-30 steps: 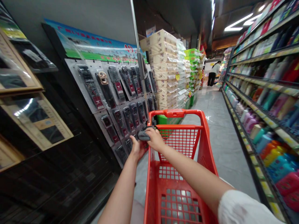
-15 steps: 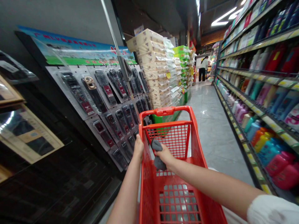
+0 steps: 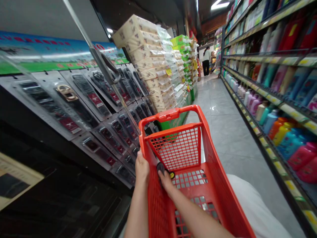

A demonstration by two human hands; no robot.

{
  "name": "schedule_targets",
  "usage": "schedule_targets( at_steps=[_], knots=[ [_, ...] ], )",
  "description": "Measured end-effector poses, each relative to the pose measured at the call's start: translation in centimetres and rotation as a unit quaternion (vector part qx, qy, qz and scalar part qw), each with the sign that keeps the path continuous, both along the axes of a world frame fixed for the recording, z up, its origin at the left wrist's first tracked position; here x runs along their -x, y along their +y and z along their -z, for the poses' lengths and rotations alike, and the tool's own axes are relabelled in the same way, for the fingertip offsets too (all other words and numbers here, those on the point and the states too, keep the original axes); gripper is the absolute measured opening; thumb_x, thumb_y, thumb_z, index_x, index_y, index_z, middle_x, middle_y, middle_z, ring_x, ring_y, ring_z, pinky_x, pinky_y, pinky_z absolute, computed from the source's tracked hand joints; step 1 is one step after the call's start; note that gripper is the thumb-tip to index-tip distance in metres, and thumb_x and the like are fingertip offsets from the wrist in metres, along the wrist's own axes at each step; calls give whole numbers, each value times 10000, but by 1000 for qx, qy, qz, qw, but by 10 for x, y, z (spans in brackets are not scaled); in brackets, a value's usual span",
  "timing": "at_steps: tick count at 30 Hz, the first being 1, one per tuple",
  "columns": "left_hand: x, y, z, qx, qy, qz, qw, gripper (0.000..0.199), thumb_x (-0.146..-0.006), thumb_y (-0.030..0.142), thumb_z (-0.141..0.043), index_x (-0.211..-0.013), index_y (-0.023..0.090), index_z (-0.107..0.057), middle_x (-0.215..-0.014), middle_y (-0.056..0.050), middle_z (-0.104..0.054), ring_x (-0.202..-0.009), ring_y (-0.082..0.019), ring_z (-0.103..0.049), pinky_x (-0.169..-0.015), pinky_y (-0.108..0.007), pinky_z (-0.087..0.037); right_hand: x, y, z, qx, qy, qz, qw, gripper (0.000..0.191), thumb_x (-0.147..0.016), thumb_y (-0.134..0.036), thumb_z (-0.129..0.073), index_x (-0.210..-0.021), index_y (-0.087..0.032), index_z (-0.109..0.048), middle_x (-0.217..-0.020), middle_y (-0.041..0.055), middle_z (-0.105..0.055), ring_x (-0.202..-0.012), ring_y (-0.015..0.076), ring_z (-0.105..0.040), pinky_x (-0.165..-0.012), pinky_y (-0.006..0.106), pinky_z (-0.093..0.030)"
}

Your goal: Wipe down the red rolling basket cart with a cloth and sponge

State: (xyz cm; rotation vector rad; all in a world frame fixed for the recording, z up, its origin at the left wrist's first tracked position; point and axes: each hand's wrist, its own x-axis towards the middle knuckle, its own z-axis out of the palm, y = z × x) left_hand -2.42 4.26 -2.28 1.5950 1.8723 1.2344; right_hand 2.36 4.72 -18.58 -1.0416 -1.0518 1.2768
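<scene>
A long shelf unit (image 3: pixel 279 61) fills the right side, its tiers packed with bottles in many colours, the lowest rows running from lilac through orange and yellow to pink. A grey tiled floor (image 3: pixel 220 129) stretches down the aisle beside it. Along the left stands a display panel of packaged belts (image 3: pixel 91 96), hung in rows beneath a blue and green banner (image 3: pixel 64 51) with red lettering. Just beyond it, cream-coloured packs (image 3: pixel 146 62) rise in a leaning-looking stack, with bright green packs (image 3: pixel 183 49) farther along. In the lower middle sits a red shopping basket (image 3: pixel 218 175), with grid-patterned walls and base and its handle arching at the far end. White cloth (image 3: pixel 255 201) shows against its right side. A metal pole (image 3: pixel 101 64) with a grey grip slants in front of the belts and meets the basket's far left corner. Far down the aisle stands another person (image 3: pixel 206 61) in a light top and dark trousers. The left hand (image 3: pixel 142 170) is against the basket's left side near that corner; its fingers are hidden, so how far they close cannot be told. The right hand (image 3: pixel 166 181) reaches inside, closed on a dark grey bundle (image 3: pixel 160 167) at the left wall, partly covered by the hand. Just beside it shows a small black-and-yellow disc (image 3: pixel 172 175).
</scene>
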Motion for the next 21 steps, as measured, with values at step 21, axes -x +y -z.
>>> schedule_targets(
  at_steps=[21],
  knots=[
    [5,7,12,-26,-37,-6,999,767,-958,580,-46,-1230,185,-644,-1075,-105,-739,-1061,-232,-672,-880,-306,-512,1,4,-35,95,-163,32,982,280,-861,-272,-500,-1062,-208,-684,-971,39,-716,-923,198,-642,-835,294,-477]
  ],
)
